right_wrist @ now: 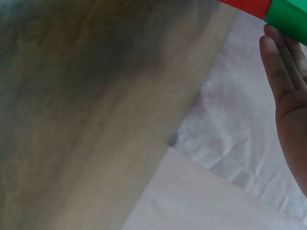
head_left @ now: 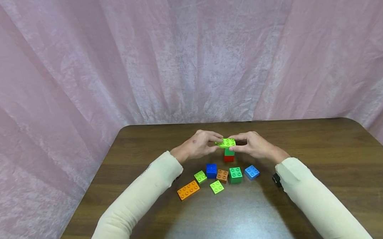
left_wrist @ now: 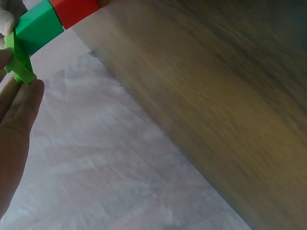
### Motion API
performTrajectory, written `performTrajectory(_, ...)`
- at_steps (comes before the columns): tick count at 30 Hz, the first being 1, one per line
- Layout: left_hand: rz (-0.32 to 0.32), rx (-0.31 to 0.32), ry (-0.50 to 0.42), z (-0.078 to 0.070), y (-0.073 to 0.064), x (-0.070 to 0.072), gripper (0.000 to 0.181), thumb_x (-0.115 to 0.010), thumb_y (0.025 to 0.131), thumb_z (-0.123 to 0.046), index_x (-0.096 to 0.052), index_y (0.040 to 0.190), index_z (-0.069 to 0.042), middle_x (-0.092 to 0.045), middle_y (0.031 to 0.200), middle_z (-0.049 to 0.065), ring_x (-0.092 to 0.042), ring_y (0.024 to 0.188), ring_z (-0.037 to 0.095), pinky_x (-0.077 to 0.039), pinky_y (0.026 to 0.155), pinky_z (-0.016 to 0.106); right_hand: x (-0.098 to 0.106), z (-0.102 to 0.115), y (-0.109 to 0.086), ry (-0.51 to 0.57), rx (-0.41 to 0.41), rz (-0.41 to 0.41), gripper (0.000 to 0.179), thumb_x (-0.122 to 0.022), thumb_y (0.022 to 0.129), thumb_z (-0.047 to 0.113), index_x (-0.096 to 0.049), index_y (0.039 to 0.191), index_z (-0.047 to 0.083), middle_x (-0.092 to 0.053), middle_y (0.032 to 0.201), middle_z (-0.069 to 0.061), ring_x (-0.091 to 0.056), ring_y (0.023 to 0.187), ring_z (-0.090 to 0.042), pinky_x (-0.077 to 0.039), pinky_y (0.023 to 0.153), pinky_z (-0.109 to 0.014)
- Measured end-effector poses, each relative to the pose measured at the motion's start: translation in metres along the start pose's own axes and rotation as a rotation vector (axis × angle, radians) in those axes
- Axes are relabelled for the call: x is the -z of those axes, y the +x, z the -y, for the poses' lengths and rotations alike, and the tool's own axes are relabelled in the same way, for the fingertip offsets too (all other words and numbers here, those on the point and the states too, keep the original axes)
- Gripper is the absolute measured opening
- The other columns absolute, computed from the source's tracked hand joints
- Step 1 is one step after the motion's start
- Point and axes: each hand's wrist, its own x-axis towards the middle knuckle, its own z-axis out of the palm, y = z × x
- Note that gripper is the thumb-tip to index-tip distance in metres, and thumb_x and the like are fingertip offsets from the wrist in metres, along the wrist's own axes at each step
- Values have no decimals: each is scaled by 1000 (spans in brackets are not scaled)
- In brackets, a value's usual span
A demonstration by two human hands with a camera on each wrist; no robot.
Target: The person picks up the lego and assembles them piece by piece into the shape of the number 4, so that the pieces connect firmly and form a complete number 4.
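A red toy brick [head_left: 229, 158] stands on the table with a green brick [left_wrist: 40, 28] on top of it. A lime green building plate [head_left: 227, 143] with studs sits at the top of this stack. From the left side, my left hand [head_left: 199, 144] pinches the lime plate between thumb and fingers. On the other side my right hand [head_left: 256, 144] grips its right end, thumb in front and fingers behind. The right wrist view shows the fingers [right_wrist: 278, 67] close by the green brick, while the lime plate is outside that picture.
Nearer the body lie an orange brick [head_left: 188, 190], two small lime bricks [head_left: 200, 177] [head_left: 217, 187], a dark blue brick [head_left: 211, 171], a brown-orange brick [head_left: 222, 175], a green brick [head_left: 235, 175] and a light blue brick [head_left: 252, 172]. A pink curtain [head_left: 189, 62] hangs behind the wooden table [head_left: 324, 156].
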Motion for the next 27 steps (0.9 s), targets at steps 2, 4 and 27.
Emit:
performTrajectory(2,-6,8,8,1,-3,1,33,-71,93,-6,-69,125,-3,-63,133,12,-60,122,25,-53,94,36,2,1,2,-29,11,16,44,-74,93,27,-67,129,3,-70,120,-13,-65,109,-28,-54,89,-48)
performTrajectory(4,-12,16,11,3,-6,3,36,-72,92,-7,-68,127,-3,-62,134,13,-60,123,26,-53,95,36,4,2,4,-62,29,34,44,-73,93,27,-66,129,2,-70,119,-13,-66,108,-28,-54,89,-48)
performTrajectory(27,-117,59,-133,9,-9,-14,26,-72,94,-14,-74,119,-6,-67,125,12,-66,109,25,-57,87,39,7,-1,5,-45,5,64,48,-74,92,29,-65,131,4,-72,114,-9,-65,103,-23,-54,86,-43)
